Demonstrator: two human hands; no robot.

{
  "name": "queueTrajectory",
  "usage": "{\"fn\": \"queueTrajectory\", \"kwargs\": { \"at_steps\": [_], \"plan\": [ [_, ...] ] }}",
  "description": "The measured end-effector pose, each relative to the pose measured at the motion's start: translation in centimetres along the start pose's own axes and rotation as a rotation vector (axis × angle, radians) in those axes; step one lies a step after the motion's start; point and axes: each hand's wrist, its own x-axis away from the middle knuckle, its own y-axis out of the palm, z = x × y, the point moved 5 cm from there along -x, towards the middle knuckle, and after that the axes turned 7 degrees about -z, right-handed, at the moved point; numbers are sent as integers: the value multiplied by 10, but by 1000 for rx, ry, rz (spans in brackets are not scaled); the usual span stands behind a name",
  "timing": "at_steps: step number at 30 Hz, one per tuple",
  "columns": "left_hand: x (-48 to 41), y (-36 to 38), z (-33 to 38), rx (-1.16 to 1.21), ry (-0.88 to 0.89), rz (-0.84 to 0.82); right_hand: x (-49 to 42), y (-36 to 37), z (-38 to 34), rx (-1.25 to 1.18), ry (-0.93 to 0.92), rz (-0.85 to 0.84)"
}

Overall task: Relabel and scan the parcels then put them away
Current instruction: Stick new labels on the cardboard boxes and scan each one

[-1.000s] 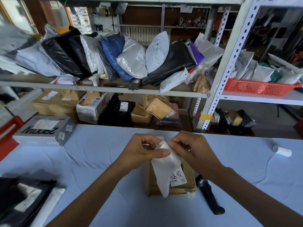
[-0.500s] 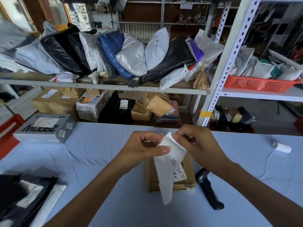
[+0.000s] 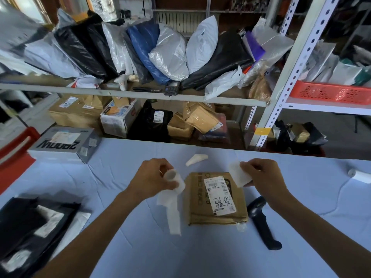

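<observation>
The parcel (image 3: 217, 199) fills the middle of the table (image 3: 200, 257), between my left hand (image 3: 154, 177), gripping a dangling backing strip (image 3: 173, 213), and my right hand (image 3: 263, 175), pinching a label (image 3: 240, 175). The scanner (image 3: 261, 221) lies just right of the parcel. Black bags (image 3: 24, 223) crowd my near left; the stretch straight before me is bare.

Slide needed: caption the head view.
Left hand grips white paper strip, right hand pinches white label, flanking brown cardboard parcel.

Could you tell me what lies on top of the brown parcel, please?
A white label with barcode and handwriting lies on the brown parcel; the cardboard beneath it is covered.
</observation>
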Motion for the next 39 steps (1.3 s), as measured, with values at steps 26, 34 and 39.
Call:
{"fn": "queueTrajectory", "kwargs": {
  "at_steps": [26, 34, 39],
  "plan": [
    [-21, 82, 72, 908, -429, -271, 13, 43, -26, 889, -722, -51],
    [-27, 81, 89, 938, -271, -138, 30, 13, -36, 766, -806, 59],
    [-28, 85, 90, 840, -190, -101, 13, -1, 8, -210, 11, 2]
  ]
}}
